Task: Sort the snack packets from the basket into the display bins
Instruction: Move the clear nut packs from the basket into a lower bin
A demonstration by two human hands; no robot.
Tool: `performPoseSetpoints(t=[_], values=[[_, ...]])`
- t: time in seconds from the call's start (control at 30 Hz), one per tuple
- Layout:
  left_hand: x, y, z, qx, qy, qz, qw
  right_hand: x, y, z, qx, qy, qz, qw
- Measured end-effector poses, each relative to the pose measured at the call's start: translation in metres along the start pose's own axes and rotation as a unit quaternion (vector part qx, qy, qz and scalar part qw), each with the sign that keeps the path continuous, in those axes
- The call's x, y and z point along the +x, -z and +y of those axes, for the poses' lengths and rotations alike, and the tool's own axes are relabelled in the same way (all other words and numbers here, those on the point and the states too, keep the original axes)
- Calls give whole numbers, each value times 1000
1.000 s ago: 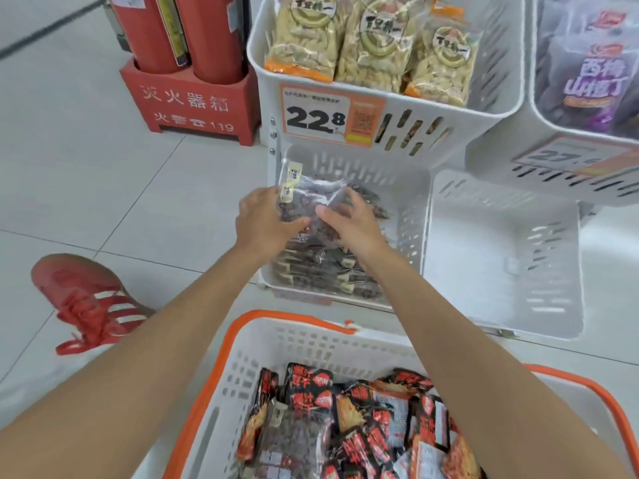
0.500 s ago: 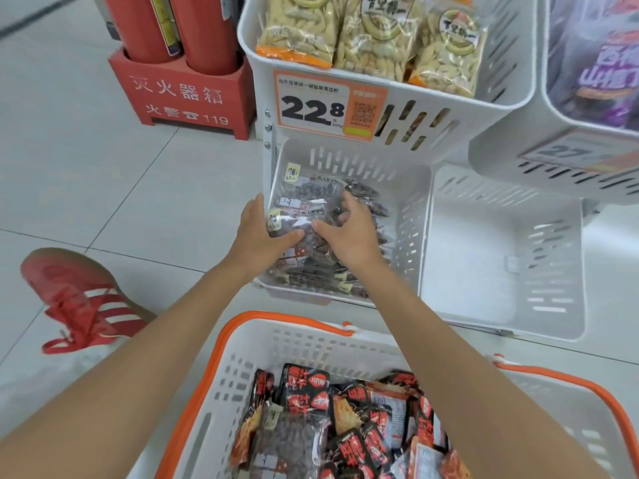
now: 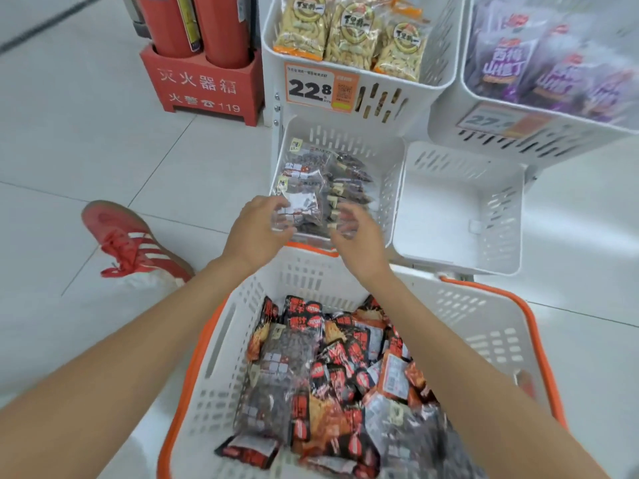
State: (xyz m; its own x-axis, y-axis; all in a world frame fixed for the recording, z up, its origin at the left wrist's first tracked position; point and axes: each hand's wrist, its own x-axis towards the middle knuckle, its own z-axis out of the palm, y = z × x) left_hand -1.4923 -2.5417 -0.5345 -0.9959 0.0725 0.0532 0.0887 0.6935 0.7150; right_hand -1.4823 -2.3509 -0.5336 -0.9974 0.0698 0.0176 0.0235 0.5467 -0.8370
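Observation:
A white basket with an orange rim stands close to me, holding several red-and-black snack packets and a clear packet of dark snacks. Beyond it, the lower left display bin holds a stack of the same clear dark packets. My left hand and my right hand hover at that bin's near edge, either side of the top packet's clear end. Their fingers are loosely curled and blurred, and grip nothing that I can see.
An empty white bin stands right of the filled one. Above are a bin of yellow snack bags with a 22.8 price tag and a bin of purple bags. A red fire-extinguisher box and a red shoe are at left.
Both hands carried a clear dark packet down into the lower left bin, laid it on the stack, and have now drawn back to the bin's near edge.

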Motion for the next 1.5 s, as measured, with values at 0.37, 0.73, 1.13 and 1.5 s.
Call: performPoseSetpoints(t=[0.37,0.73,1.13,1.5], values=[[-118,-18,-23,31,20,-142,989,-119,-44,96,-155,-147,-322,922],[-131,-24,-33,16,41,-167,985,-106,-81,105,-278,-115,-328,896],[-129,-18,-17,-192,246,-189,931,-111,-12,53,173,-100,-282,938],[-117,24,-2,-160,139,-52,976,-149,-82,97,-283,10,-407,869]])
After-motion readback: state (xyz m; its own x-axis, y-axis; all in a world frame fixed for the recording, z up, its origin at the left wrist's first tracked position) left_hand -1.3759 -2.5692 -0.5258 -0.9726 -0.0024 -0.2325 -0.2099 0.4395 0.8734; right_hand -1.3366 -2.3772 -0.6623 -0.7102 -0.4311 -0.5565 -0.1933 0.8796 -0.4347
